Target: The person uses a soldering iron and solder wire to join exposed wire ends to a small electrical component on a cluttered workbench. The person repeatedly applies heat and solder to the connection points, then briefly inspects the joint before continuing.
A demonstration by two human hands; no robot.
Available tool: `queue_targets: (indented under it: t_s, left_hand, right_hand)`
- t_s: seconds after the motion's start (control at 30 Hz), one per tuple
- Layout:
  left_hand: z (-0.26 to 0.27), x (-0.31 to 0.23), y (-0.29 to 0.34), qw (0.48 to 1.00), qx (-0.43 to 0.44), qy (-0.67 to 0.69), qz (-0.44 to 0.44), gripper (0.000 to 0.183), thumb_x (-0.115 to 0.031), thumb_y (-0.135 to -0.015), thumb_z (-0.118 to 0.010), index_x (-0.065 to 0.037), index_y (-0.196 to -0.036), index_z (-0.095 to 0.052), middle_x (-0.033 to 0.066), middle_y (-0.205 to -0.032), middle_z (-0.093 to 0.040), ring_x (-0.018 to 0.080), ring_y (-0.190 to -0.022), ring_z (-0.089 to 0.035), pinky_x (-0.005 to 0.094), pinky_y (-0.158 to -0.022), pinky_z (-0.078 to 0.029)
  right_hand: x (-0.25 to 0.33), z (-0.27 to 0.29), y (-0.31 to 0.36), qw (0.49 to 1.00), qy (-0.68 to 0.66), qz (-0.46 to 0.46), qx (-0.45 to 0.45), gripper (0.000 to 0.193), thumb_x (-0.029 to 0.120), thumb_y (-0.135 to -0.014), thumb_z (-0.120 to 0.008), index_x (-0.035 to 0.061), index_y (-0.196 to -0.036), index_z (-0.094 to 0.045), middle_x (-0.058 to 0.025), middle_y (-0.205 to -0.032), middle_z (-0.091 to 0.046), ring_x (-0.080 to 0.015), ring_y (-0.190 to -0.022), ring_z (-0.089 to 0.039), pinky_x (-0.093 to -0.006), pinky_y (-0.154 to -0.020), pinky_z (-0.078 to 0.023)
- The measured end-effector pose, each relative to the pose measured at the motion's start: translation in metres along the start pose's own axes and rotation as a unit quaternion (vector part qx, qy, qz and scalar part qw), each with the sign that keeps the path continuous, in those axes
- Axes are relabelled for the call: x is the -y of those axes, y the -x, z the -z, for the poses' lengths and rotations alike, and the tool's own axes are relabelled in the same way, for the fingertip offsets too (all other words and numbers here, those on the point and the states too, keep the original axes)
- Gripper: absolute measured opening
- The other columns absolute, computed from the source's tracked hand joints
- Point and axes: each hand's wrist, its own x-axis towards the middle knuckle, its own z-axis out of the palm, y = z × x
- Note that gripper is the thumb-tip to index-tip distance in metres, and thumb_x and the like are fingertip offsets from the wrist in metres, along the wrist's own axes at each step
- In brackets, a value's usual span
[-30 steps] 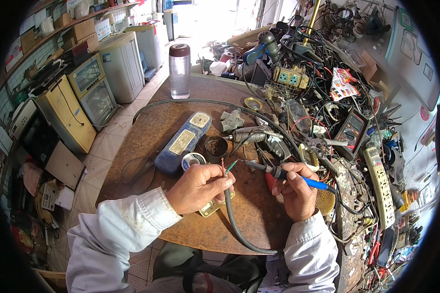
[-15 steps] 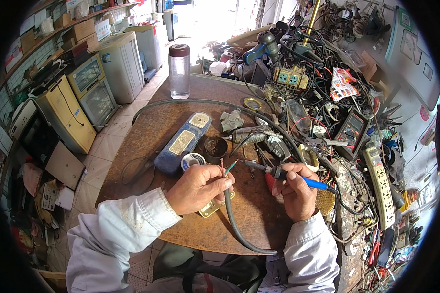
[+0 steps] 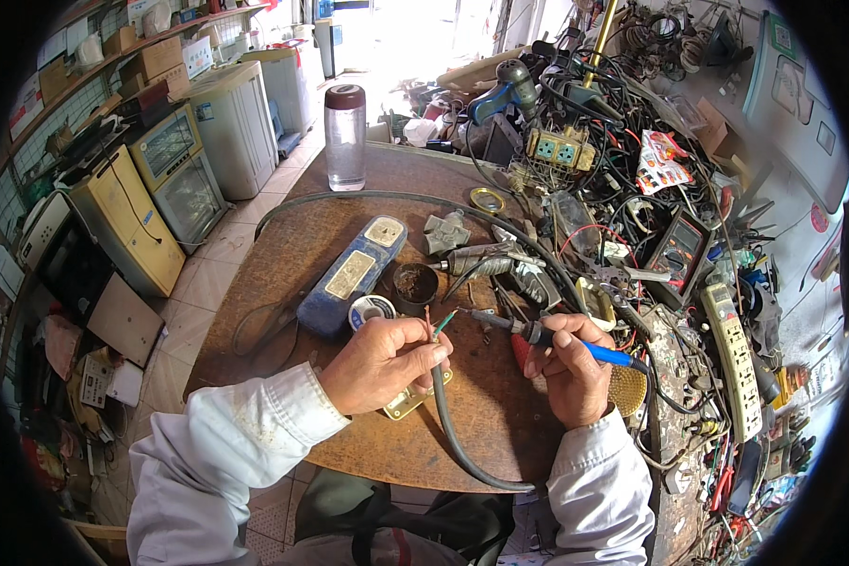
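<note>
My left hand (image 3: 387, 363) pinches the end of a thick black cable (image 3: 451, 429), where a green wire (image 3: 446, 324) and a reddish wire stick up past the fingertips. In my right hand (image 3: 575, 373) is a soldering iron (image 3: 604, 356) with a blue handle, held like a pen. Its tip points left and meets, or nearly meets, the end of the green wire. Behind my left hand stand a solder spool (image 3: 372, 309) and a small dark cup (image 3: 415, 287). A yellowish plate-like part (image 3: 407, 404) lies partly hidden below that hand.
A blue oblong case (image 3: 354, 274) lies on the wooden table (image 3: 255, 311), with a water bottle (image 3: 346, 141) at its far edge. Tangled cables and tools crowd the right side, with a multimeter (image 3: 681, 250) and a power strip (image 3: 732, 363). Appliances line the left wall.
</note>
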Motion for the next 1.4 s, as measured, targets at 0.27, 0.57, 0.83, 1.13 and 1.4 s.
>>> queue_targets:
  t_s: [0.27, 0.57, 0.83, 1.13, 1.4]
  left_hand:
    - [0.0003, -0.0009, 0.0004, 1.000, -0.001, -0.005, -0.002, 0.021, -0.014, -0.099, -0.058, 0.006, -0.102, -0.063, 0.0080, -0.090, -0.068, 0.0072, -0.069, -0.062, 0.0225, -0.064, -0.053]
    - [0.0004, 0.0003, 0.0005, 1.000, 0.002, -0.001, 0.003, 0.020, -0.014, -0.100, -0.057, 0.005, -0.103, -0.062, 0.0074, -0.091, -0.068, 0.0067, -0.070, -0.062, 0.0216, -0.064, -0.052]
    - [0.0004, -0.0003, 0.0007, 1.000, 0.002, -0.006, 0.002, 0.020, -0.014, -0.100, -0.057, 0.005, -0.103, -0.062, 0.0079, -0.092, -0.068, 0.0070, -0.070, -0.062, 0.0218, -0.065, -0.053]
    - [0.0003, -0.0024, 0.0008, 1.000, 0.003, -0.007, 0.002, 0.021, -0.015, -0.100, -0.057, 0.005, -0.103, -0.062, 0.0084, -0.092, -0.068, 0.0074, -0.070, -0.062, 0.0223, -0.065, -0.053]
    - [0.0009, -0.0014, 0.0009, 1.000, 0.004, -0.010, 0.006, 0.022, -0.016, -0.100, -0.057, 0.005, -0.103, -0.062, 0.0084, -0.093, -0.068, 0.0072, -0.070, -0.062, 0.0220, -0.065, -0.053]
  right_hand:
    - [-0.0005, -0.0002, 0.0002, 1.000, -0.002, -0.001, -0.003, 0.025, 0.013, -0.089, -0.063, -0.0059, -0.105, -0.063, -0.0155, -0.084, -0.066, -0.0201, -0.067, -0.063, -0.0326, -0.060, -0.054]
    - [0.0000, -0.0001, 0.0007, 1.000, -0.006, -0.002, -0.001, 0.024, 0.013, -0.090, -0.063, -0.0055, -0.106, -0.064, -0.0155, -0.085, -0.067, -0.0201, -0.068, -0.063, -0.0325, -0.061, -0.054]
    - [-0.0003, -0.0004, 0.0003, 1.000, -0.003, 0.001, 0.000, 0.023, 0.013, -0.090, -0.063, -0.0052, -0.105, -0.064, -0.0151, -0.085, -0.067, -0.0201, -0.068, -0.063, -0.0322, -0.061, -0.054]
    - [-0.0002, -0.0002, 0.0003, 1.000, -0.004, 0.000, -0.002, 0.024, 0.012, -0.090, -0.062, -0.0061, -0.106, -0.064, -0.0150, -0.085, -0.066, -0.0201, -0.068, -0.064, -0.0324, -0.061, -0.055]
    - [-0.0013, -0.0004, -0.0002, 1.000, 0.000, 0.001, -0.009, 0.025, 0.012, -0.089, -0.063, -0.0067, -0.105, -0.064, -0.0151, -0.084, -0.067, -0.0200, -0.068, -0.064, -0.0326, -0.061, -0.055]
